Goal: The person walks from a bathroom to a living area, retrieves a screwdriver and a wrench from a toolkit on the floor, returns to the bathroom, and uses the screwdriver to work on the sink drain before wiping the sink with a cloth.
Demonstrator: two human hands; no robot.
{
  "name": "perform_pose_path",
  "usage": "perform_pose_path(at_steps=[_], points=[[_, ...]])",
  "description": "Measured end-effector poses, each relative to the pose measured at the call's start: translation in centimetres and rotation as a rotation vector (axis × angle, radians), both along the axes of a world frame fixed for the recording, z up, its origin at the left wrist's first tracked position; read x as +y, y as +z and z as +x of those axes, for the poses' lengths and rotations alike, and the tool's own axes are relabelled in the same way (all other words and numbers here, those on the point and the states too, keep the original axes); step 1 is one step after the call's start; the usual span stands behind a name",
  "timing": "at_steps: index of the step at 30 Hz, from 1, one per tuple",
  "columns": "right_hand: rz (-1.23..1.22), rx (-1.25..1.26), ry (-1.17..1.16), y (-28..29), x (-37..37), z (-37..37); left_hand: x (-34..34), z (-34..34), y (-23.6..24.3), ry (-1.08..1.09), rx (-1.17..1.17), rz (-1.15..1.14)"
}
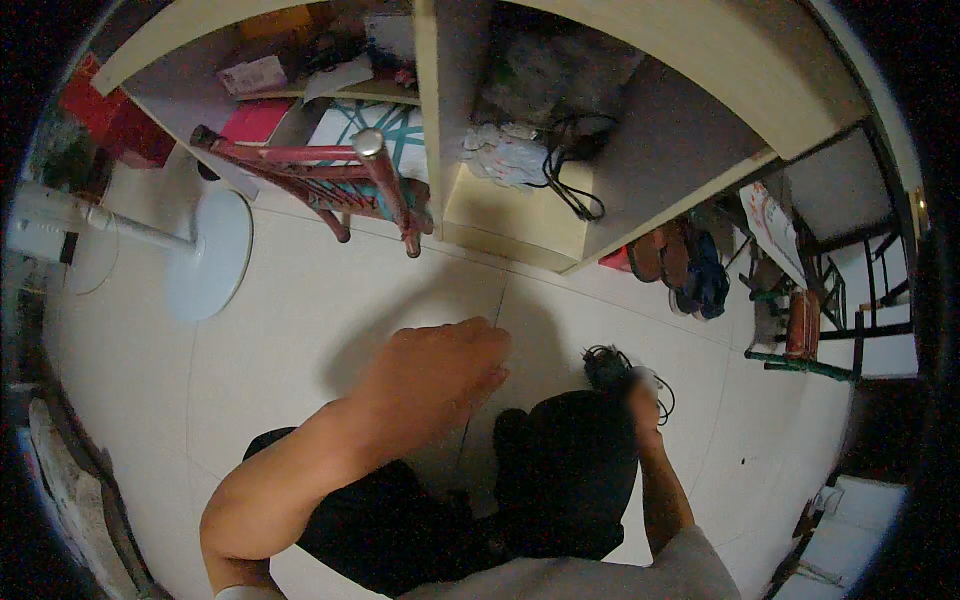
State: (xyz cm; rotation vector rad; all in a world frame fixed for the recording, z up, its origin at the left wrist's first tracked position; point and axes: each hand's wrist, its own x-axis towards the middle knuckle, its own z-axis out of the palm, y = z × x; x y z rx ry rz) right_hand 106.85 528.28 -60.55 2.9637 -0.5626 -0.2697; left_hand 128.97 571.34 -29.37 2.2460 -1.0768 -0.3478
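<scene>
My left hand (440,368) is held over the floor in front of my knees. It is smeared by motion, its fingers bent toward the right, and I see nothing clearly in it. Beside my right knee, my right hand (646,405) looks closed on a small, blurred, pale thing (641,379) whose kind I cannot make out. Just left of that hand lies a black bundle with cords (606,368), partly hidden by my knee. A thin black cord loops around the right side of the hand.
A pale wooden cabinet (515,247) stands ahead, holding a crumpled plastic bag (500,155) and black cables (572,190). In front of it is a reddish chair or stool (375,160). A white round base (210,255) stands left; shoes (660,255) and a rack (800,360) are right.
</scene>
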Motion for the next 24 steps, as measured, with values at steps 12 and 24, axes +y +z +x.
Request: perform_pose_path(at_steps=[12,24], points=[[0.449,-0.677,0.456,19.2,14.7,35.8,0.2,1.1,-3.5,-0.112,0.065,0.028],[0.365,-0.208,0.540,23.4,10.0,28.6,2.5,2.5,-2.2,-0.023,0.127,0.132]])
